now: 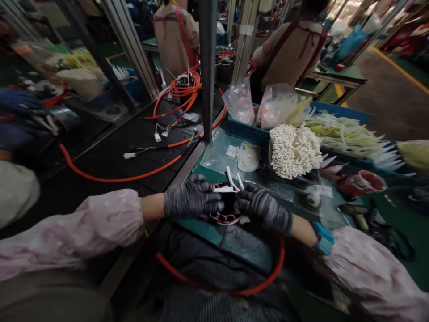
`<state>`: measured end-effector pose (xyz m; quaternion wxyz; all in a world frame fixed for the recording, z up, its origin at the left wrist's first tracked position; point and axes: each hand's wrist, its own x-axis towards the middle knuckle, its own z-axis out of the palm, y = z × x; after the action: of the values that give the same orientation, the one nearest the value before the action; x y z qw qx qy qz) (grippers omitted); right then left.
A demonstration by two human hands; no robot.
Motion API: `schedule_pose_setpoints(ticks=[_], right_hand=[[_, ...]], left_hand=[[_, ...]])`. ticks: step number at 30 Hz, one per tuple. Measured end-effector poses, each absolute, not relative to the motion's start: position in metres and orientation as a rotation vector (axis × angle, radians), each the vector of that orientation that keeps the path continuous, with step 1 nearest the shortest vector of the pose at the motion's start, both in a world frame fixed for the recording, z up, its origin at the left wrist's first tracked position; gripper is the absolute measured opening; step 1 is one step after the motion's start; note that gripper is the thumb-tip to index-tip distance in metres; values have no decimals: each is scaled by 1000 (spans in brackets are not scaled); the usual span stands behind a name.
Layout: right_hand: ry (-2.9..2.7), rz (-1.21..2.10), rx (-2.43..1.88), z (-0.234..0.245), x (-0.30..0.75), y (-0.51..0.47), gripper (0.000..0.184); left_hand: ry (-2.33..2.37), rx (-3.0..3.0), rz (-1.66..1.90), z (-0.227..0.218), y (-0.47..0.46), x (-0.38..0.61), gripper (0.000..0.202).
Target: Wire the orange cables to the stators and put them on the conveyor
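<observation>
My left hand (194,199), in a grey knitted glove, has its fingers bent in at a white sleeve (224,189) over the bench edge. My right hand (264,209), gloved alike, faces it with fingers curled around the end of an orange cable (280,257). Two more white sleeves (232,176) stick up between the fingertips. Under both hands lies a round black piece with a red-and-black patterned rim (225,219), partly covered by the fingers. The cable loops down across my lap. What the fingertips pinch is partly hidden.
A bundle of thin white tubes (295,150) stands ahead, beside a blue bin (234,127) with clear bags. A dark metal post (208,67) rises at the bench corner. More orange cable (182,96) lies coiled on the black conveyor (134,147). Co-workers sit beyond; another works at left.
</observation>
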<state>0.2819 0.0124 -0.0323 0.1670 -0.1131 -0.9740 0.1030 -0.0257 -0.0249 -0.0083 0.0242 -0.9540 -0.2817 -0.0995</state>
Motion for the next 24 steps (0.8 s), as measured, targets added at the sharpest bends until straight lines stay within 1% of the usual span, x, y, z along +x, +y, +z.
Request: schedule_pose_setpoints(ticks=[2,3,4,6,7,9,11,14,16,20,22,24], right_hand=[[-2792,328,-343,-29,277,15,44],[-2824,327,-372,-25,275,16,44],[-2858,314,-417,-21,272,15,45],[-2931,292,-504,-11,266,12,48],[-2963,289,-547,-7,264,10,47],[-2985,294,-621,-3,261,5,38],[-2967,308,-680,-2,260,0,31],[-2902,342,-703,-4,262,-3,38],[-2895,357,-649,-6,262,-2,39],[-2915,393,-524,-2,262,7,27],[-2870,480,-475,0,262,10,24],[-2805,500,-455,0,263,8,24]], left_hand=[[-846,-2922,-339,0,-36,-17,48],[-890,-2915,-320,3,-42,-11,56],[-984,-2902,-281,5,-47,-5,57],[-1142,-2906,-211,7,-55,6,45],[-1196,-2924,-203,7,-58,11,39],[-1289,-2963,-260,5,-60,16,30],[-1394,-2979,-354,3,-61,17,28],[-1523,-2988,-465,1,-62,17,25],[-1589,-3008,-528,1,-64,17,22],[-1674,-3058,-772,-1,-65,20,13],[-1687,-3067,-897,-2,-65,22,12],[-1634,-3054,-936,-6,-67,23,9]])
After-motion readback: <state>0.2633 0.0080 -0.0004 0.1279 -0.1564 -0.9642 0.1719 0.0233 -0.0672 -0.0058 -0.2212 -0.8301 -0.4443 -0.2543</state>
